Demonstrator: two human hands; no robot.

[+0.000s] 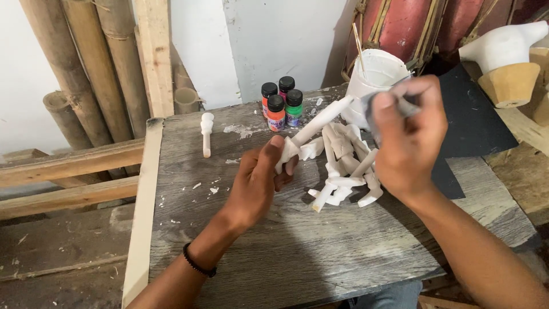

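Grey weathered wood worktop (297, 246), flecked w/ white paint chips, pale wood strip along its left edge. Behind: white wall, bamboo poles (86, 68) leaning at left, timber rails lower left. Near half of worktop is bare; far half crowded.

Left hand (260, 180) closed around the lower end of a long white-painted peg (317, 123), thumb on top, peg angled up toward the right. Right hand (409, 134) pinching a small grey piece, prob. sandpaper (400, 103), just at the peg's upper end; contact not clear.

Between the hands, a pile of white pegs (343, 169) lies on the worktop. One lone white peg (206, 133) sits well apart at far left. Four small paint bottles (281, 104), black caps, orange/pink/green, clustered at the back edge. White tub (374, 77) w/ a stick in it beside them. Black sheet (474, 120) at right.
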